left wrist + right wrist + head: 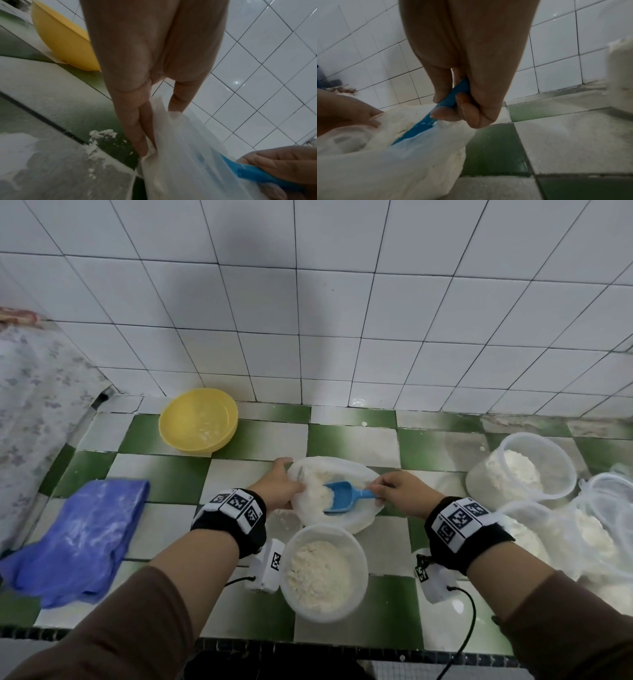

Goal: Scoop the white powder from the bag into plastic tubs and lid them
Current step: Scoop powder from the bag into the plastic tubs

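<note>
Tiled counter, scoop in bag.

Blue scoop; yellow bowl; green-white checkered counter; blue cloth.

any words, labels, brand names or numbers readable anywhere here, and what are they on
No readable text in any view.
Wristbands: black-and-white square code patterns only, no letters or numbers.
White camera units under the wrists: the same kind of code squares, no words.
Bag, blue scoop, tubs and yellow bowl: no print visible.
</note>
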